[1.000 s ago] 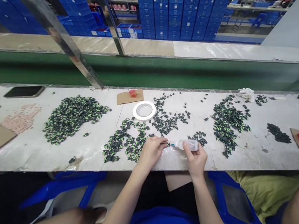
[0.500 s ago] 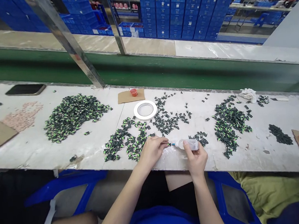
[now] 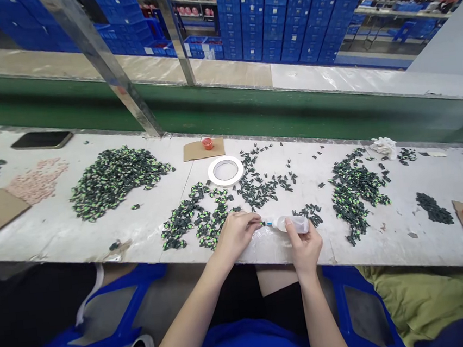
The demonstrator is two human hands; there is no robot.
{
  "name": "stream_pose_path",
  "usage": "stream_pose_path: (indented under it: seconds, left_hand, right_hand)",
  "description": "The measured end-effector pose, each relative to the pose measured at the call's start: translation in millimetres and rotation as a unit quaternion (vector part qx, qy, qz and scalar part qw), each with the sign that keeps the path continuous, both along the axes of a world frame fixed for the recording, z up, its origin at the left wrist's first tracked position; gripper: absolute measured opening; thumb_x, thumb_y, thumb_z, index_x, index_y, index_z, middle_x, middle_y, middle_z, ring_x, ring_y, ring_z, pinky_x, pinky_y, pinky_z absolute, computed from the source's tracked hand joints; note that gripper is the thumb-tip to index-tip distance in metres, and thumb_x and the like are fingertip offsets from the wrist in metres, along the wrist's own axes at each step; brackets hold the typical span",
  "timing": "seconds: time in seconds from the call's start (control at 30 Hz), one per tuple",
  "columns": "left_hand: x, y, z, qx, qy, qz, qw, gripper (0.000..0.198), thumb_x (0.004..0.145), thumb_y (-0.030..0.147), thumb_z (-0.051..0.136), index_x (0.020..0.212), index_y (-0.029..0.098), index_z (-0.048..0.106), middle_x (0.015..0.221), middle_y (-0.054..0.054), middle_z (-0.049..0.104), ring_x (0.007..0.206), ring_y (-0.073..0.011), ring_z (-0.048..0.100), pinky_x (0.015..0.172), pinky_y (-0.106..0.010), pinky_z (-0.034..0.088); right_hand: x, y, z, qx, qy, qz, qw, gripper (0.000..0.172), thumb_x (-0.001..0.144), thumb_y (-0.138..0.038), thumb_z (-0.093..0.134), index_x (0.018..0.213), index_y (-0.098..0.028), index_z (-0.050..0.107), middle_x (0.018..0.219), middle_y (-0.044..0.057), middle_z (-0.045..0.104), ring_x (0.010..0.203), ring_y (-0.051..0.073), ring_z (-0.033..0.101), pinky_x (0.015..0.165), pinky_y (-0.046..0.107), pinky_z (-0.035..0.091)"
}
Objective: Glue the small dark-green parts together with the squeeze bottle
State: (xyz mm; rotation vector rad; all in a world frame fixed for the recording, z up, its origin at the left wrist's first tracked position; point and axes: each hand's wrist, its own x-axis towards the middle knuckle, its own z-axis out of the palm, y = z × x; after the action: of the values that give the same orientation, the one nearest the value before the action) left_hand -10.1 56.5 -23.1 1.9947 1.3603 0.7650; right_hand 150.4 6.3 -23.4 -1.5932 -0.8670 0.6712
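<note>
My right hand (image 3: 306,242) is closed round a translucent squeeze bottle (image 3: 297,223), tipped on its side with its blue nozzle to the left. Between the fingertips of my left hand (image 3: 237,232) is a small dark part (image 3: 263,223) with a bit of green, right at the nozzle tip. Whether tip and part touch, I cannot tell. Left of that hand lies a loose pile of black-and-green parts (image 3: 211,222). Plain dark parts (image 3: 257,187) are scattered beyond both hands, and a few more (image 3: 313,213) lie behind the bottle.
A white tape roll (image 3: 212,172) lies behind my left hand, near cardboard (image 3: 190,151) with a red cup (image 3: 208,143). Larger black-and-green piles lie left (image 3: 117,179) and right (image 3: 353,189). A phone (image 3: 42,139) is far left. People sit on both sides; a metal post (image 3: 139,108) rises behind.
My hands, the bottle and the small part stay almost still. The person at the left has shifted their legs, showing more of the blue stool and a shoe.
</note>
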Motion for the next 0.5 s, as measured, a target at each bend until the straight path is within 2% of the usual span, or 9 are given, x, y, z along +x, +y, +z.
stream_pose_path:
  seconds: [0.5]
  left_hand:
    - [0.7,0.1,2.9,0.000,0.007,0.003,1.000,0.009,0.075,0.015,0.070,0.083,0.020,0.069,0.083,0.000,0.072,0.079,-0.0185,0.068,0.084,-0.034,0.045]
  right_hand:
    - [-0.8,-0.3,3.7,-0.013,-0.010,-0.006,1.000,0.040,0.069,-0.050,0.067,0.074,-0.010,0.061,0.067,0.006,0.063,0.060,0.015,0.055,0.058,0.026,0.045]
